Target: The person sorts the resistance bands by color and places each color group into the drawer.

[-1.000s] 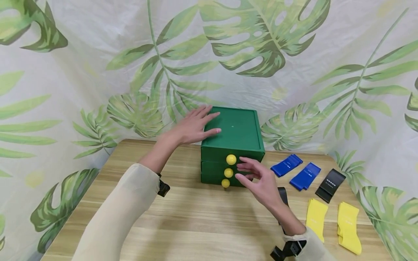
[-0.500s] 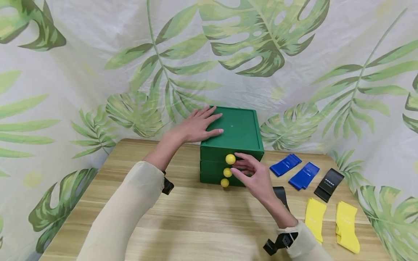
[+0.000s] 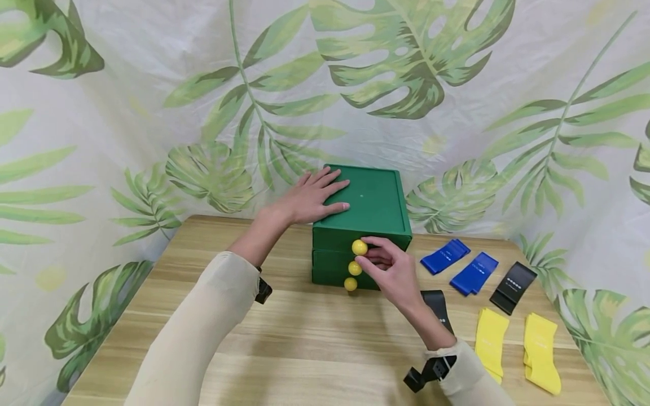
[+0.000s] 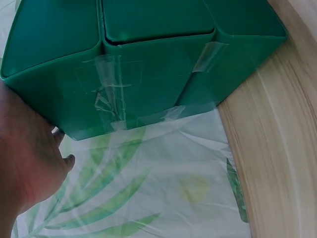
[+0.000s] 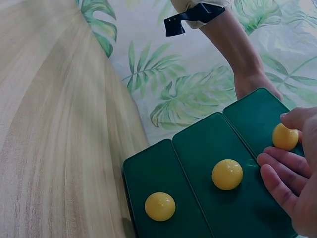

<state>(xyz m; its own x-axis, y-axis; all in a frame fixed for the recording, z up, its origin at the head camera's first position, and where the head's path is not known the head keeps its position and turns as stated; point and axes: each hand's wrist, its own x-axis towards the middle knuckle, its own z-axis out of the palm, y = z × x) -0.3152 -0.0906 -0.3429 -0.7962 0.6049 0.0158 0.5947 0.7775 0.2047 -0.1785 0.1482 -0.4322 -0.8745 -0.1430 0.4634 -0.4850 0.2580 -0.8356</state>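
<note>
A green drawer box (image 3: 370, 200) with three stacked drawers stands at the back of the table. Each drawer front has a round yellow knob. My left hand (image 3: 312, 198) rests on the left part of its top with fingers spread; the left wrist view has this hand (image 4: 29, 153) against the box's side, where clear tape (image 4: 111, 82) shows. At the front, my right hand (image 3: 393, 270) pinches the top knob (image 3: 359, 247) between thumb and index finger. Its other fingers lie just below that knob in the right wrist view, near the middle knob (image 5: 227, 174). The bottom knob (image 5: 160, 207) is untouched.
On the right of the wooden table (image 3: 284, 349) lie two blue folded bands (image 3: 446, 256), a black one (image 3: 514, 287) and two yellow ones (image 3: 541, 352). Another black band (image 3: 435, 309) is partly behind my right forearm. A leaf-print cloth (image 3: 203, 135) hangs behind.
My right hand has moved left to the top knob and its thumb and index finger have closed on it. My left hand has slid slightly right on the box top.
</note>
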